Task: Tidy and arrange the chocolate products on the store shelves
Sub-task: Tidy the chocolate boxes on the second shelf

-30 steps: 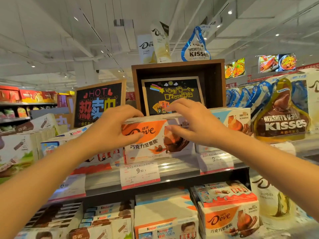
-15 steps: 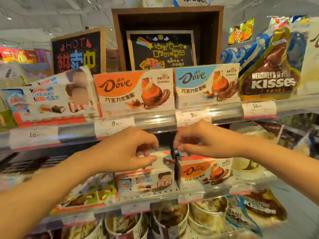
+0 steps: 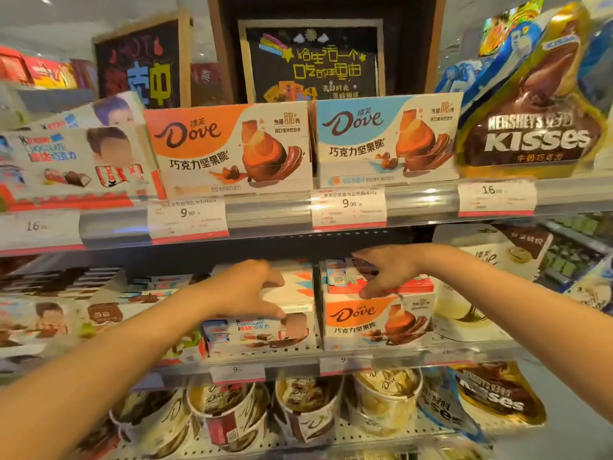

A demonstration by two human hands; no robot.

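On the middle shelf, my left hand (image 3: 245,290) curls over the left end of a white Kinder chocolate box (image 3: 265,330), with the thumb above it and the fingers on its front. My right hand (image 3: 388,270) reaches down with spread fingers. Its fingertips touch a small red-and-white box (image 3: 341,278) lying on top of an orange Dove box (image 3: 374,322). On the upper shelf an orange Dove box (image 3: 229,147) and a blue Dove box (image 3: 384,137) stand upright side by side, facing front.
A Hershey's Kisses bag (image 3: 530,127) stands at the upper right and Kinder boxes (image 3: 76,161) at the upper left. Price tags (image 3: 348,207) line the upper shelf rail. Dove tubs (image 3: 308,406) and Kisses bags fill the bottom shelf. A white pouch (image 3: 464,293) stands right of the lower Dove box.
Both hands left the upper-shelf Dove boxes and dropped to the middle shelf. They have since spread apart, left onto the Kinder box, right onto the box above the lower Dove box.
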